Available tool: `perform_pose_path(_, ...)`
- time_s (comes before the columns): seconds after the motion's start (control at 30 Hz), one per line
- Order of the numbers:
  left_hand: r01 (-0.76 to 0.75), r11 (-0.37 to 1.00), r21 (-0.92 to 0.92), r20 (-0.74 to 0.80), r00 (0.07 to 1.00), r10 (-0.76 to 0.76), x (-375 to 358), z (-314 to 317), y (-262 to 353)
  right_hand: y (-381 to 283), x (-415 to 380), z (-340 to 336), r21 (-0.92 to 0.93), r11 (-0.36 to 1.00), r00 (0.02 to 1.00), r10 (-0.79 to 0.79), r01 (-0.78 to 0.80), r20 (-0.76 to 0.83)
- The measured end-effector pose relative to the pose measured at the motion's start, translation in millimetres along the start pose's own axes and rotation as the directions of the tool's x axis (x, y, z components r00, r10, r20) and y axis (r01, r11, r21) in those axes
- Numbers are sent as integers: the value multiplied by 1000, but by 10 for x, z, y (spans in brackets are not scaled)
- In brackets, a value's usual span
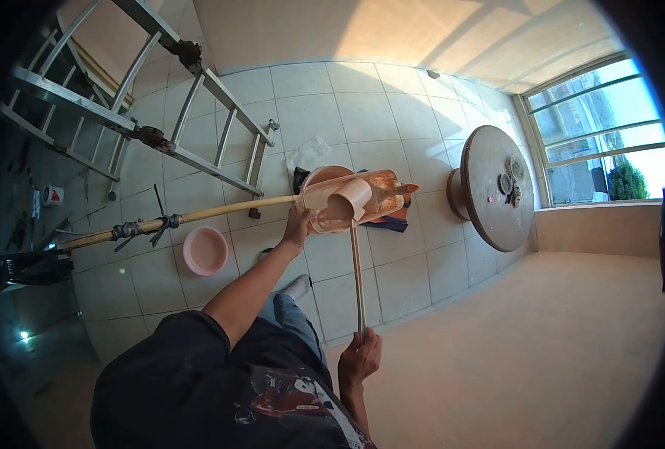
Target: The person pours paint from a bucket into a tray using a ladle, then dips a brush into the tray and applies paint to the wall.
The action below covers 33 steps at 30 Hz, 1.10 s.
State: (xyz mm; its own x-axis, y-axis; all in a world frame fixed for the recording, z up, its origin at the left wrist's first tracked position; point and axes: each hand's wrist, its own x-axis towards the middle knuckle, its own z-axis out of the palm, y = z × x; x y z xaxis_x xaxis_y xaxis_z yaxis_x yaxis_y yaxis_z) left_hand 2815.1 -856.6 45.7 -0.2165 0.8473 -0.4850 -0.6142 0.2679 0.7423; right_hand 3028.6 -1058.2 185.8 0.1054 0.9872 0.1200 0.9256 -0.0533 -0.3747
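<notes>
My left hand grips the near left edge of a pinkish, paint-smeared tray. My right hand is closed round the lower end of a long, thin handle. At its upper end is a pink cup-like dipper, tilted over the tray, its mouth facing the lower left. A paintbrush lies across the right end of the tray. Partly hidden behind the tray is a round pink bucket. A bamboo pole tied with black strips reaches the tray's left side.
A metal ladder stands at the upper left. A pink basin rests on the tiled floor near my feet. To the right is a round table with small items on it, beside a window. Clear plastic lies beyond the bucket.
</notes>
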Motion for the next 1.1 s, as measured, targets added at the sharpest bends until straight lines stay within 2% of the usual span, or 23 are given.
perform_pose_path(0.23, -23, 1000, -6, 53, 998, 24, 9, 137, 66, 16, 35, -26, -26, 1000, 998, -11, 9, -55)
perform_pose_path(0.63, -54, 998, -42, -13, 998, 53, 313, 317, -205, 22, 114, -60, -38, 999, 991, 16, -21, -134)
perform_pose_path(0.7, -21, 1000, 8, 6, 1000, 21, 321, 338, -214, 21, 124, -62, -30, 999, 989, 25, -30, -148)
perform_pose_path(0.83, 12, 1000, -26, -16, 1000, -12, 344, 417, -264, 20, 125, -69, -28, 998, 986, 44, -49, -164)
perform_pose_path(1.0, 65, 992, -111, 42, 997, -61, 320, 449, -243, 62, 112, -64, -7, 999, 984, 46, -47, -171)
perform_pose_path(1.03, 65, 992, -109, 43, 997, -61, 313, 436, -227, 69, 101, -62, -6, 999, 984, 47, -49, -172)
perform_pose_path(1.1, 28, 999, -26, 149, 988, -24, 333, 385, -202, 72, 83, -46, 48, 997, 984, 75, -68, -159)
